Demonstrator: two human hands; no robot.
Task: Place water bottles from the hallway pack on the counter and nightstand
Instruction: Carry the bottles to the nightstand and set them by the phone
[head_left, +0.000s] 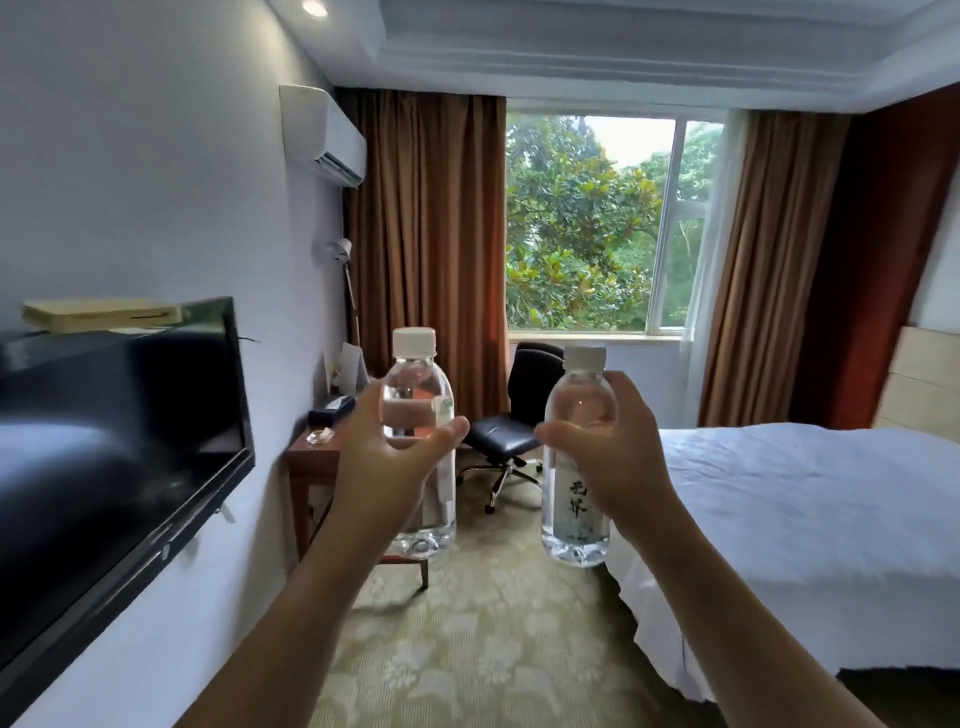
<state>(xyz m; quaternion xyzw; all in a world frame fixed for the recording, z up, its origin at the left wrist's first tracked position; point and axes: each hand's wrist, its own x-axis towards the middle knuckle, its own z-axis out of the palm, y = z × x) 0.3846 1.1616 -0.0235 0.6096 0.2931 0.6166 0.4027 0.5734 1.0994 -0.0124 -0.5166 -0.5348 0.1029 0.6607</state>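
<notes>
Left bottle (421, 395) standing upright in air, left hand (387, 462) wrapping its middle, thumb across front. Right bottle (575, 499) also upright, right hand (610, 457) gripping upper body, label showing below thumb. Both sporting white caps, hanging above carpet (483, 634), well apart. Counter (311, 457) sitting behind left bottle by wall, chair (511, 431) just beside. Bed (789, 509) lying right; TV (119, 447) hanging left.
</notes>
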